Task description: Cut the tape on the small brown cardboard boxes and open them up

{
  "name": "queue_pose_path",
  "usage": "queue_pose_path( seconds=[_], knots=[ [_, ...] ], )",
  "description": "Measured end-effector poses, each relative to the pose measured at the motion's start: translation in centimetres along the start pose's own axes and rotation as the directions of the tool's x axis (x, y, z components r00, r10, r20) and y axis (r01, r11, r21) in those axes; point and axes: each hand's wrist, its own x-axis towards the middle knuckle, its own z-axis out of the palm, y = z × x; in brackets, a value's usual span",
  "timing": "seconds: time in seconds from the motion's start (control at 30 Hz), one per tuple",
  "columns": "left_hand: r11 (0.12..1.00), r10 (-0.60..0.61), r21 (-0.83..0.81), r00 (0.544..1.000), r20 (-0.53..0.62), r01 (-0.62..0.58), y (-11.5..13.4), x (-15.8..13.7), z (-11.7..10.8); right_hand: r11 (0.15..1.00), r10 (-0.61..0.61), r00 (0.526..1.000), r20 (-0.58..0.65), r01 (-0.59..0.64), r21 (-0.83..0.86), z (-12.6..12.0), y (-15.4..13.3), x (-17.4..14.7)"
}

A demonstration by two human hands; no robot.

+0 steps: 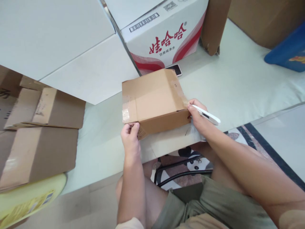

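Note:
A brown cardboard box (152,95) rests near the front edge of the cloth-covered surface, with clear tape along its left side. My left hand (131,136) is closed on the box's near left corner, thumb on top. At the near right corner, my right hand (197,115) is closed around a white utility knife (209,117), whose handle sticks out to the right. The fingertips of that hand also touch the box by the taped flap. Its blade end is hidden behind the fingers. Behind the box lies a phone (176,69), partly covered.
A white carton with red lettering (166,44) stands at the back, beside a large white cabinet-like block (90,70). Brown cartons (54,146) are stacked at left above a yellow container (35,203). A blue object (288,51) stands at far right. Pale cloth (238,82) covers the surface.

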Motion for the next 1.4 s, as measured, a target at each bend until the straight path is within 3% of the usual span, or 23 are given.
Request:
queue_pose_path(
  seconds=[1.4],
  knots=[
    [0.999, 0.01, 0.042, 1.0, 0.019, -0.011, -0.39, 0.15, 0.03, 1.0, -0.002, 1.0, 0.001, 0.002, -0.011, 0.21, 0.35, 0.06]
  ],
)
